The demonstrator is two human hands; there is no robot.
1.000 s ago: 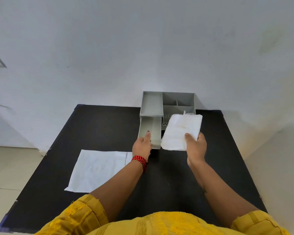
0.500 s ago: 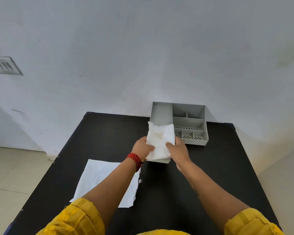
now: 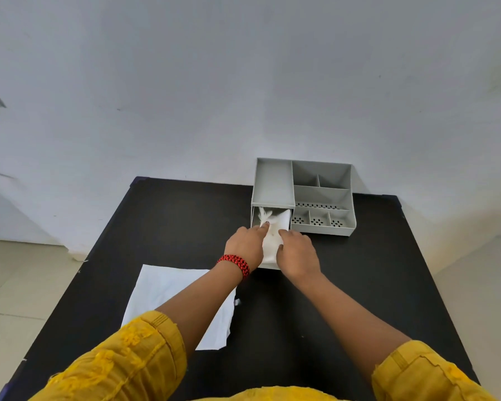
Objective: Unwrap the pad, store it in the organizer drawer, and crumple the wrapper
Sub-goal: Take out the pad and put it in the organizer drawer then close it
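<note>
Both hands cover much of the pulled-out drawer point(image 3: 268, 266), so only its near front edge and a strip of its left wall show; the lower half of the white pad point(image 3: 272, 230) is hidden between the two hands as well. The left forearm crosses the right side of the flat wrapper point(image 3: 168, 296), cutting off its edge there. A small vent at the far left of the wall is clipped by the frame.

There is one grey organizer point(image 3: 321, 195) at the back of the black bench point(image 3: 162, 227), touching the wall, with one drawer out of its left section. On top it shows one long tray on the left and six smaller compartments on the right, four of them with perforated floors. One pad, one wrapper, two hands, one red braided bracelet point(image 3: 234, 263) on the left wrist.

The pad lies inside the open drawer, its far end puckered up against the drawer mouth. The left hand point(image 3: 245, 246) presses down on it with the index finger stretched out and the other fingers curled under; the right hand point(image 3: 297, 251) has its fingers bent over the pad's right edge, possibly pinching it, though the contact is hard to make out.

Half a second ago the pad stood higher, held up between both hands above the drawer; now it sits lower and flatter within it.
</note>
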